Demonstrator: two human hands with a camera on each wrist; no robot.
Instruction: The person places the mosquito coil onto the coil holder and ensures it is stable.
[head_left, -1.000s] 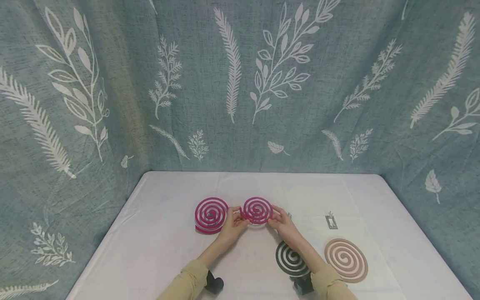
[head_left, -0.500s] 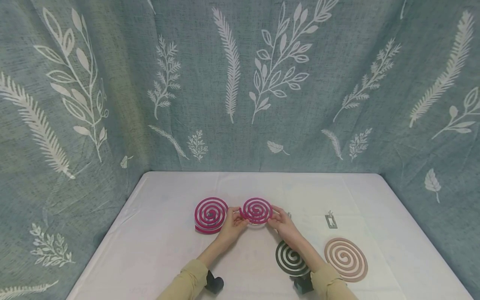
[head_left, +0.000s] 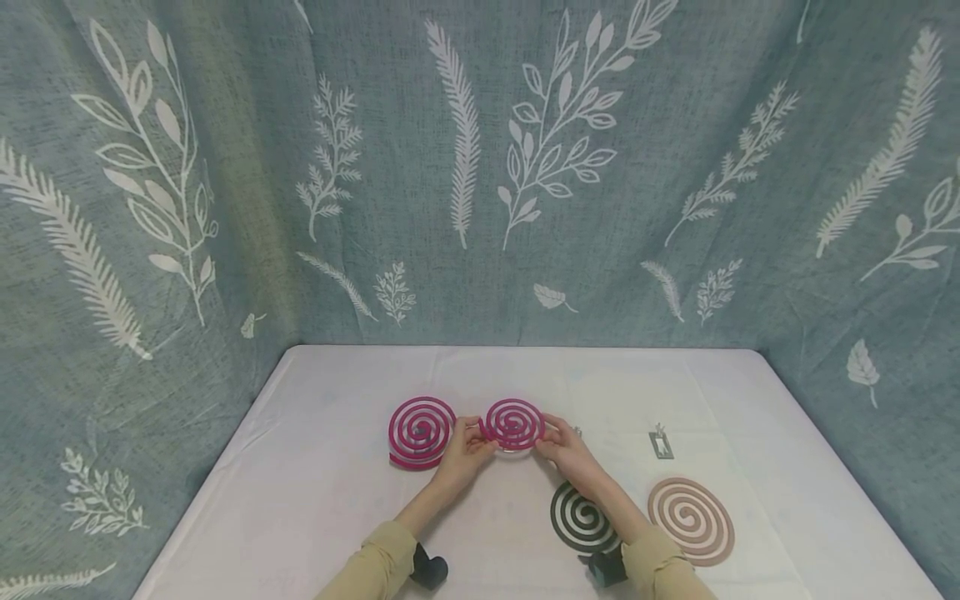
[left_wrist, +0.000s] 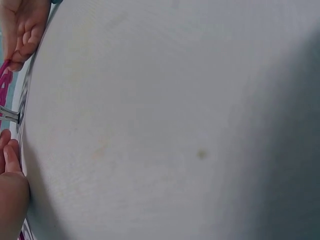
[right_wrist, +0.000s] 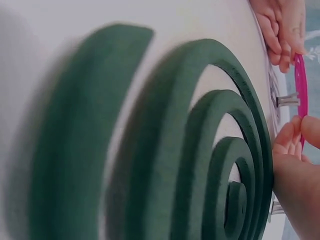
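A pink mosquito coil (head_left: 514, 424) is held level between my two hands at the middle of the table. My left hand (head_left: 461, 458) pinches its left edge with thumb and fingers. On the opposite edge, my right hand (head_left: 572, 457) does the same. Beneath the coil, in the right wrist view, a small metal stand (right_wrist: 287, 100) shows, its tip touching or very near the coil (right_wrist: 300, 82); the exact contact cannot be told. Another pink coil (head_left: 422, 432) rests just left of my left hand, over a partly visible metal piece.
A dark green coil (head_left: 583, 518) lies beneath my right forearm, with a brown coil (head_left: 691, 522) to its right. Behind that one stands a metal coil stand (head_left: 662, 442). Another stand (head_left: 577, 432) is partly hidden by my right hand. Patterned curtain (head_left: 525, 292) surrounds the white table (head_left: 300, 483).
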